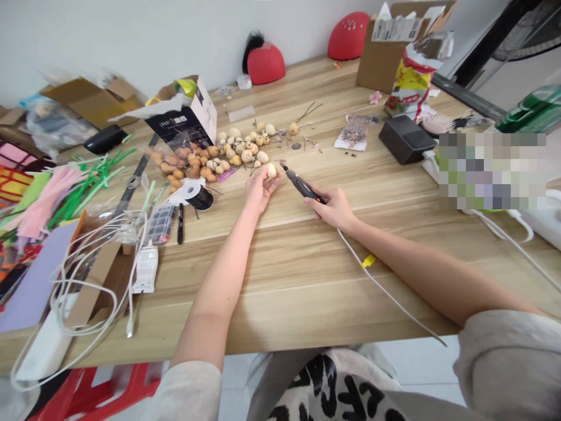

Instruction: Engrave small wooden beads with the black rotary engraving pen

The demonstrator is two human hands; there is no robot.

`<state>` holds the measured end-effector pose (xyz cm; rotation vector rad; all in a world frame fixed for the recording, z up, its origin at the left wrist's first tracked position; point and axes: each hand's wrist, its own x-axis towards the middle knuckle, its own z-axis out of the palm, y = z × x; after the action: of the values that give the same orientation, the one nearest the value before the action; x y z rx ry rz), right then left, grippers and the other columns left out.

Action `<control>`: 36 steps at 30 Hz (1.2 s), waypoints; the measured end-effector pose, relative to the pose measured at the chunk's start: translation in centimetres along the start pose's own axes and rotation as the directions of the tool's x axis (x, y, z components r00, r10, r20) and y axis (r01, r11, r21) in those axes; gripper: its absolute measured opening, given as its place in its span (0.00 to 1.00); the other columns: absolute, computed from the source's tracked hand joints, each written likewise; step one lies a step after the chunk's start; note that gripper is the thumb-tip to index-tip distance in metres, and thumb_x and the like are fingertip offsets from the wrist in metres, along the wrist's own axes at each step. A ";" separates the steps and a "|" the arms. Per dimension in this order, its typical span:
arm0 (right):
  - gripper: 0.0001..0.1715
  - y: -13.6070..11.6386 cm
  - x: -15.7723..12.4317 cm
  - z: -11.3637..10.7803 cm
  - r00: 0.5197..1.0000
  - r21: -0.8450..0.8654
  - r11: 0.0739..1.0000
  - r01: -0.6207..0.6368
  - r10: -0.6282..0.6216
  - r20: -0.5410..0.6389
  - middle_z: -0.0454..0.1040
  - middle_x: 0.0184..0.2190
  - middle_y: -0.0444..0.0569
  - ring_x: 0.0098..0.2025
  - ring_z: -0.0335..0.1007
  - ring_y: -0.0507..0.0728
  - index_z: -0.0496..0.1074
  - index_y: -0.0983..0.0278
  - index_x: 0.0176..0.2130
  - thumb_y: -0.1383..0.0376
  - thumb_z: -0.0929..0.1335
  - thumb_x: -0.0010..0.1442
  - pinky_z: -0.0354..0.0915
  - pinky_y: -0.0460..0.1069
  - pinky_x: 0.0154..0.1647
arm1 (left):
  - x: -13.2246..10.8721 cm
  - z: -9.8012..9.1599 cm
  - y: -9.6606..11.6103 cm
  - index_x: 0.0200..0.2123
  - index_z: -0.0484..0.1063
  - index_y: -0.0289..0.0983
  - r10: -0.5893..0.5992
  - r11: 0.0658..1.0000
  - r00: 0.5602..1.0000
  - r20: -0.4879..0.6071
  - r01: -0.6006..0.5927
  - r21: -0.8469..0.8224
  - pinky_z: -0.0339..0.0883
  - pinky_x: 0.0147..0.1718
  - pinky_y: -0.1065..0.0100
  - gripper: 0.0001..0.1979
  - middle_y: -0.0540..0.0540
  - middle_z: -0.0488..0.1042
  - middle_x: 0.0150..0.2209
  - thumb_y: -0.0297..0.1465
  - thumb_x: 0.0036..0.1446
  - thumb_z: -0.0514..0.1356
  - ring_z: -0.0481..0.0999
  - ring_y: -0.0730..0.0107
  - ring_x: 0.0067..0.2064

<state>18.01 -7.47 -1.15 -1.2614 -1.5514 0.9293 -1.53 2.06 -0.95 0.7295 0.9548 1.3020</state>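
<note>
Basically, a pixelated patch [493, 171] covers stuff at the desk's [307, 280] R side, & the rotary tool's [305, 187] tip is too small to tell if it touches the pale bead [272, 170]. Loose beads [246, 156] & spool [200, 196] lie near L hand [259, 190], fingers curled, pinching pale bead above desk; R hand [333, 207] wraps tool's body, tip toward bead.

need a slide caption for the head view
Over a wooden table, left hand holding a pale rounded piece, right hand pointing a slim dark tool toward it.
</note>
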 end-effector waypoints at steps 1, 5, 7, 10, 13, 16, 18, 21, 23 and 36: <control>0.32 0.0 0.0 0.0 1.000 -0.002 1.000 0.004 -0.004 -0.001 0.72 0.22 0.42 0.17 0.63 0.51 0.76 0.67 0.57 0.57 0.68 0.56 0.64 0.47 0.22 | 0.0 0.0 0.1 0.42 0.74 0.38 -0.008 1.000 1.000 -0.012 0.008 -0.004 0.72 0.35 0.74 0.15 0.48 0.81 0.35 0.40 0.55 0.68 0.81 0.74 0.36; 0.32 0.0 0.0 0.0 1.000 -0.042 0.999 -0.001 0.001 -0.015 0.74 0.24 0.43 0.20 0.67 0.53 0.77 0.67 0.56 0.56 0.68 0.56 0.66 0.47 0.24 | 0.0 0.2 0.2 0.40 0.74 0.39 -0.030 1.000 0.999 -0.011 0.030 -0.005 0.64 0.24 0.78 0.14 0.51 0.80 0.33 0.40 0.55 0.68 0.73 0.82 0.26; 0.32 -0.1 0.0 0.0 1.000 -0.056 0.998 -0.004 0.003 -0.018 0.76 0.25 0.44 0.21 0.68 0.54 0.77 0.67 0.56 0.56 0.68 0.56 0.67 0.48 0.25 | 0.0 0.2 0.2 0.41 0.74 0.40 -0.030 0.999 0.999 -0.011 0.030 -0.012 0.63 0.24 0.77 0.15 0.51 0.79 0.32 0.41 0.54 0.68 0.72 0.82 0.25; 0.32 -0.1 0.0 0.0 1.000 -0.035 0.999 -0.002 0.002 0.002 0.77 0.27 0.44 0.20 0.68 0.53 0.76 0.66 0.57 0.56 0.68 0.56 0.67 0.48 0.25 | 0.2 0.1 0.1 0.45 0.74 0.41 -0.031 0.999 0.999 -0.020 0.030 -0.034 0.65 0.26 0.76 0.18 0.52 0.78 0.32 0.41 0.53 0.69 0.72 0.82 0.26; 0.32 0.0 0.0 -0.1 1.000 -0.015 1.000 0.004 -0.004 0.013 0.77 0.28 0.44 0.18 0.66 0.51 0.76 0.66 0.57 0.57 0.68 0.56 0.66 0.47 0.24 | 0.2 0.0 0.1 0.42 0.74 0.40 -0.034 0.998 0.999 -0.010 0.033 -0.053 0.64 0.26 0.77 0.15 0.52 0.78 0.32 0.38 0.53 0.69 0.71 0.83 0.26; 0.32 0.1 0.0 -0.1 1.000 -0.016 1.000 0.015 -0.015 0.011 0.76 0.26 0.43 0.18 0.65 0.51 0.76 0.67 0.58 0.58 0.69 0.56 0.66 0.47 0.24 | 0.0 0.1 0.2 0.37 0.74 0.37 -0.043 0.997 0.999 0.012 0.043 -0.064 0.65 0.26 0.79 0.09 0.52 0.78 0.32 0.32 0.54 0.69 0.72 0.84 0.27; 0.32 0.2 0.0 -0.1 1.000 -0.012 1.000 0.022 -0.021 0.008 0.75 0.25 0.43 0.19 0.65 0.51 0.76 0.67 0.57 0.58 0.69 0.56 0.65 0.46 0.24 | -0.2 0.3 0.4 0.35 0.74 0.37 -0.049 0.997 0.998 0.027 0.051 -0.064 0.66 0.28 0.80 0.06 0.52 0.78 0.32 0.29 0.54 0.68 0.74 0.84 0.27; 0.33 0.4 0.1 0.0 1.000 -0.006 1.000 0.030 -0.030 0.005 0.77 0.28 0.44 0.22 0.67 0.52 0.76 0.67 0.58 0.58 0.69 0.55 0.65 0.46 0.24 | -0.4 0.4 0.5 0.36 0.75 0.37 -0.068 0.996 0.996 0.053 0.071 -0.055 0.68 0.30 0.80 0.05 0.52 0.79 0.31 0.29 0.55 0.67 0.76 0.82 0.29; 0.33 0.4 0.1 0.0 1.000 -0.008 1.000 0.027 -0.027 0.007 0.78 0.30 0.45 0.24 0.69 0.52 0.76 0.67 0.58 0.58 0.69 0.55 0.66 0.46 0.24 | -0.5 0.5 0.6 0.36 0.75 0.37 -0.083 0.995 0.994 0.065 0.086 -0.048 0.69 0.31 0.79 0.06 0.51 0.80 0.31 0.30 0.55 0.67 0.78 0.81 0.30; 0.33 -0.1 0.0 -0.1 1.000 -0.045 0.999 0.016 -0.016 0.007 0.79 0.29 0.47 0.31 0.76 0.59 0.77 0.69 0.56 0.57 0.69 0.55 0.69 0.47 0.26 | -1.0 0.7 0.6 0.37 0.71 0.39 -0.070 0.997 0.995 0.074 0.068 0.024 0.69 0.30 0.77 0.12 0.53 0.78 0.30 0.34 0.52 0.70 0.79 0.78 0.31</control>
<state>18.07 -7.46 -1.05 -1.2768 -1.5936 0.8939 -1.20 1.26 0.00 0.7500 0.9272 1.1981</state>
